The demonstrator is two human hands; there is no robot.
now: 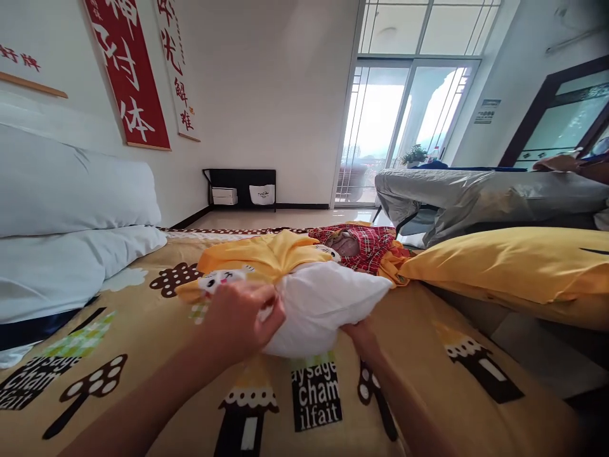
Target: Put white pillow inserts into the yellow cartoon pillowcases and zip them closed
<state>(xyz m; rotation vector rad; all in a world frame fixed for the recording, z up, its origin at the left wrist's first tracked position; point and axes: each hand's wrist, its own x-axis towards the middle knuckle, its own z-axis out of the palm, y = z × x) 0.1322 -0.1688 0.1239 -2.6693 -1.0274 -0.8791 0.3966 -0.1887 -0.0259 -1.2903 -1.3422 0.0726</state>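
Observation:
A plump white pillow (328, 301) lies on the patterned bedsheet (394, 304), its far side inside or under a yellow pillowcase (266, 247) with cat faces. My left hand (250, 314) is closed at the pillow's left edge, with white fabric showing between thumb and curled fingers. At the near right side of the pillow, my right hand (359, 333) reaches underneath its corner. The pillow hides the fingers of that hand.
Red plaid cloth (366, 244) lies bunched behind the pillow. A yellow pillow (518, 263) sits at the right edge of the bed, and stacked white pillows (71, 190) stand on the left. Beyond is a table under a plastic cover (457, 190).

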